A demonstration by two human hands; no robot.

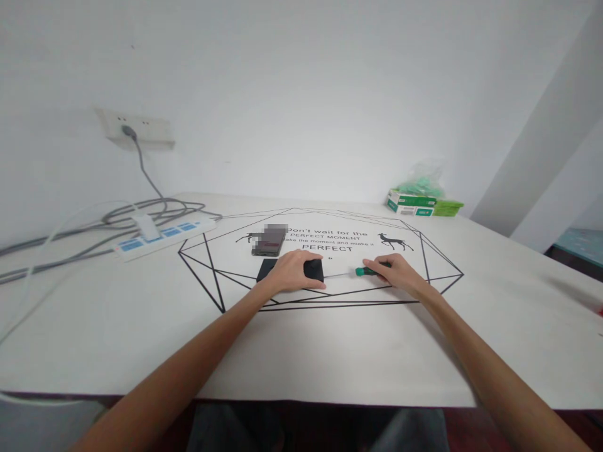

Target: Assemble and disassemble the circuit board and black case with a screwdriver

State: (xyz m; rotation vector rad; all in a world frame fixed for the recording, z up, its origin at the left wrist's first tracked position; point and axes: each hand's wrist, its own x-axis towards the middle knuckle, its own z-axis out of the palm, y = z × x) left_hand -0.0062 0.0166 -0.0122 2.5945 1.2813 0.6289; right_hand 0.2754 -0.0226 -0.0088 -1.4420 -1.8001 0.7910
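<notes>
A flat black box-like object [314, 270] lies on the printed white table mat, and my left hand [293, 271] grips it from above, thumb at its near edge and fingers at its far edge. My right hand [392, 270] is closed around the green and black handle of a screwdriver [360, 272]. The thin metal shaft points left, with its tip at the right side of the black object. Whether the tip touches it is too small to tell. Just behind my left hand lies a dark phone-like device [272, 240], partly pixelated.
A white and blue power strip [164, 238] with coiled grey cables lies at the left, below a wall socket [139, 129]. Green and white boxes [411, 202] with a plastic bag [424, 181] on top stand at the back right. The wall borders the table's far edge.
</notes>
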